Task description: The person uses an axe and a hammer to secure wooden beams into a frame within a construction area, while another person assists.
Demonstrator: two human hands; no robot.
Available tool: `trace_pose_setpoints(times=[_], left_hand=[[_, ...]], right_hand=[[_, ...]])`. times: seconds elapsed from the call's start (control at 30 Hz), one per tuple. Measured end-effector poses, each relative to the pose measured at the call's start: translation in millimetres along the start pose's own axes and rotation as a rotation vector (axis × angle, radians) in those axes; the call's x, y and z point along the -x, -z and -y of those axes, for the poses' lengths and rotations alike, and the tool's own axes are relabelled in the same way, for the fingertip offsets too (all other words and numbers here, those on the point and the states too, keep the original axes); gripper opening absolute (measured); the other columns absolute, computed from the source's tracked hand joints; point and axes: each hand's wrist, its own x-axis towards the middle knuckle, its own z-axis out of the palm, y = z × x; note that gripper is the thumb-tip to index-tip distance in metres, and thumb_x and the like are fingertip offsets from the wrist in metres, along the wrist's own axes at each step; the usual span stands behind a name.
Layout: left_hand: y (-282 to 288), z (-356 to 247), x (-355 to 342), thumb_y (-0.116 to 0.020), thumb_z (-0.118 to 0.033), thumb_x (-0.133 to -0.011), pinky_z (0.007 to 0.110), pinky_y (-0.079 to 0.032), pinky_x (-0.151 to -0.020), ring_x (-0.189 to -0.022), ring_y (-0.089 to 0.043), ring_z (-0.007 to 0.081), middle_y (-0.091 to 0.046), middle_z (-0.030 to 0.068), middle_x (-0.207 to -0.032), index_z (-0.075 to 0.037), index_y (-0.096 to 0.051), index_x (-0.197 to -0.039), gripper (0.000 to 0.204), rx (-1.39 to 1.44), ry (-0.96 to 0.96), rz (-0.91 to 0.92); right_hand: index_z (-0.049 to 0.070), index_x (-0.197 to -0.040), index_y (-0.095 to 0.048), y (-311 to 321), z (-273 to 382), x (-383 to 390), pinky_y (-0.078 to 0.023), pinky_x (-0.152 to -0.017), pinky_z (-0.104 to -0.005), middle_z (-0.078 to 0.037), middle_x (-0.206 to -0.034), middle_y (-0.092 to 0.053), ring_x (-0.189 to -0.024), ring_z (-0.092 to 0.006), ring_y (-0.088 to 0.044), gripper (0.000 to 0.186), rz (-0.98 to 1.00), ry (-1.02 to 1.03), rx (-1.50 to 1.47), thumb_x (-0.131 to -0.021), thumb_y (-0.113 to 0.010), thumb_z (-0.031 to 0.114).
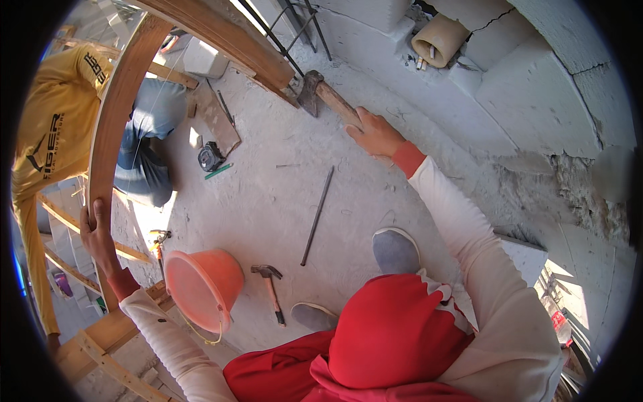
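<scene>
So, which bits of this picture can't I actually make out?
All in the head view:
Left hand: some fingertips are hidden behind the wooden board.
Hammer handle: partly covered by the right hand gripping it.
Diagonal timber: its far end is cut off by the top edge.
Left shoe: partly covered by the red clothing.
Tape measure: any markings are too small to read.

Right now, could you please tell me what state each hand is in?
Left hand: closed on a long wooden board.
Right hand: closed around a wooden-handled hammer.
</scene>
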Motion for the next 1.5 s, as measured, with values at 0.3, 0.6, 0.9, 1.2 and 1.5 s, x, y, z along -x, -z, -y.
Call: trace_pose_setpoints(times=[0.3, 0.6, 0.9, 1.2, 1.5], left_hand=[[2, 8, -1, -0.069, -0.056, -0.095, 0.036, -0.049, -0.088, -0.097, -0.062, 0.0228, -0.071, 0.016, -0.106, 0.002, -0.069, -0.121, 0.063, 0.009, 0.042, 0.036], [6, 14, 1, -0.068, -0.054, -0.097, 0.035, -0.049, -0.085, -0.092, -0.061, 0.0201, -0.071, 0.0128, -0.101, 0.003, -0.069, -0.117, 0.06, 0.043, 0.04, 0.064], [3, 10, 1, -0.068, -0.054, -0.097, 0.033, -0.048, -0.08, -0.087, -0.058, 0.0174, -0.069, 0.0104, -0.096, 0.002, -0.07, -0.113, 0.059, -0.023, -0.006, -0.011], [2, 7, -2, -0.068, -0.053, -0.098, 0.034, -0.048, -0.08, -0.087, -0.058, 0.0188, -0.068, 0.0106, -0.094, 0.003, -0.068, -0.11, 0.057, 0.003, -0.007, 0.019], [-1, 9, -5, -0.067, -0.051, -0.099, 0.034, -0.047, -0.077, -0.085, -0.055, 0.0182, -0.066, 0.0106, -0.094, 0.002, -0.066, -0.106, 0.053, -0.059, -0.057, -0.025]], right_hand=[[-0.005, -0.12, -0.052, 13, 10, 8, -0.052, -0.05, -0.0383, -0.016, -0.078, -0.066, -0.052, -0.0228, -0.063, 0.045, 0.045, -0.055, -0.003, -0.099, -0.062, 0.034], [-0.003, -0.118, -0.052, 22, 12, 29, -0.048, -0.047, -0.0364, -0.011, -0.072, -0.06, -0.049, -0.0181, -0.058, 0.039, 0.025, -0.07, -0.158, -0.101, -0.061, 0.031], [-0.005, -0.115, -0.052, 17, 15, 2, -0.051, -0.048, -0.0394, -0.015, -0.073, -0.064, -0.049, -0.0226, -0.062, 0.041, 0.098, -0.037, -0.037, -0.098, -0.061, 0.032], [-0.003, -0.113, -0.052, 7, 14, -1, -0.051, -0.049, -0.0382, -0.013, -0.07, -0.063, -0.047, -0.022, -0.06, 0.04, 0.041, -0.025, 0.0, -0.099, -0.062, 0.033], [-0.003, -0.109, -0.053, -9, -11, -10, -0.056, -0.06, -0.0444, -0.018, -0.067, -0.066, -0.052, -0.0312, -0.066, 0.039, -0.09, 0.085, 0.094, -0.097, -0.062, 0.033]])
